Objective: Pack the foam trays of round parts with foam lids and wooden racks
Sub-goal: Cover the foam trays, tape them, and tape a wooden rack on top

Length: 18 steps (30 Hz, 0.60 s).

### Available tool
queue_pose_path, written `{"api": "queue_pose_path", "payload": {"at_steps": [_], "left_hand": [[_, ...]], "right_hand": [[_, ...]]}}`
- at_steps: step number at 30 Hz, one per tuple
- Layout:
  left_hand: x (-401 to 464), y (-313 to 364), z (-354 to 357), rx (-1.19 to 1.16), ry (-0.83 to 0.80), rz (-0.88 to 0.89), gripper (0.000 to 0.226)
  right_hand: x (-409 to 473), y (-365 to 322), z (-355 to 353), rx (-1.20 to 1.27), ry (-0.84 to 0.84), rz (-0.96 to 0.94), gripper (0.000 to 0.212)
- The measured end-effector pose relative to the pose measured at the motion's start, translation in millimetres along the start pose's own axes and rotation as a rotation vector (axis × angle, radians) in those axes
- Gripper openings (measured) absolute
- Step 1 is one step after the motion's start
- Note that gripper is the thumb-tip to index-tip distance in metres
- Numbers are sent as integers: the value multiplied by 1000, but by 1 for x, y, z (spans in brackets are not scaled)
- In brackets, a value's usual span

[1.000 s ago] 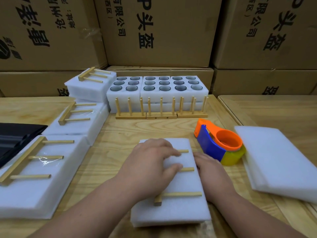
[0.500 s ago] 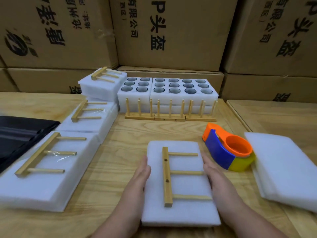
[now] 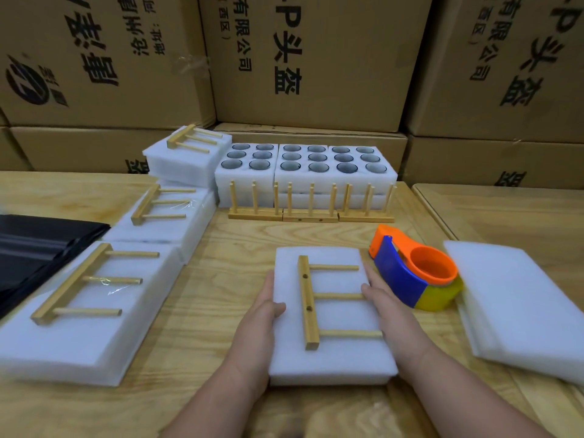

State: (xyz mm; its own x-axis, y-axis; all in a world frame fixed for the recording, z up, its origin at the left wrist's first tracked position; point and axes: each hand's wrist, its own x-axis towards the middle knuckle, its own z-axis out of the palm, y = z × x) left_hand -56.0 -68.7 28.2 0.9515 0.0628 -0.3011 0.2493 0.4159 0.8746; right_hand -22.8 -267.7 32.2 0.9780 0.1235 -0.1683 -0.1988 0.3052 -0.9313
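Atop lid, rack [image 3: 309, 303] lengthwise (pegs rightward)

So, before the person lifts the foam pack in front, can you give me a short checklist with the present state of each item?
1. Both hands on the pack: ok. The left hand holds the left edge and the right hand the right edge of the foam pack.
2. Wooden rack lies flat on top: ok, roughly centred.
3. Rack fixed to the foam: cannot tell; no tape is visible on it.
4. Lid square on the tray: ok, the edges line up along the front.
5. Space to the right: not ok. The tape dispenser sits close beside the right hand.
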Motion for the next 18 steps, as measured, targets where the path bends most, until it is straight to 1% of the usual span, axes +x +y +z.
{"api": "queue_pose_path", "payload": {"at_steps": [2, 4, 5, 6, 7, 8, 9, 10, 11, 13, 14, 15, 18], "left_hand": [[1, 0, 0, -38, 12, 0, 55], [-1, -1, 1, -135, -1, 3, 47], [-2, -2, 0, -187, -16, 18, 46], [-4, -2, -1, -233, -23, 40, 49], [-6, -2, -3, -271, -12, 61, 51], [-6, -2, -4, -299, -3, 71, 52], [-6, -4, -6, -304, -8, 81, 53], [-6, -4, -6, -281, -25, 89, 54], [-6, -4, -6, -239, -48, 95, 55], [-6, -3, -4, -144, -71, 102, 59], [-6, -4, -5, -112, -78, 109, 62], [-5, -4, -6, -84, -76, 119, 64], [-7, -6, -8, -17, -7, 151, 67]], "right_hand": [[-2, -3, 2, -3, -6, -6, 46], [-4, -7, 3, -1, -6, 10, 43], [-5, -10, 3, -30, 20, 5, 38], [-6, -14, 2, -118, 79, -32, 32], [-6, -18, 0, -277, 161, -111, 26], [-7, -23, -1, -487, 238, -230, 25], [-9, -28, -2, -706, 260, -372, 29], [-11, -33, -1, -884, 217, -506, 29], [-12, -38, 2, -1010, 125, -579, 26], [-12, -42, 10, -1212, -79, -564, 22], [-11, -42, 13, -1280, -141, -527, 24], [-9, -43, 16, -1307, -167, -497, 23], [-6, -46, 21, -1263, -140, -474, 13]]}}
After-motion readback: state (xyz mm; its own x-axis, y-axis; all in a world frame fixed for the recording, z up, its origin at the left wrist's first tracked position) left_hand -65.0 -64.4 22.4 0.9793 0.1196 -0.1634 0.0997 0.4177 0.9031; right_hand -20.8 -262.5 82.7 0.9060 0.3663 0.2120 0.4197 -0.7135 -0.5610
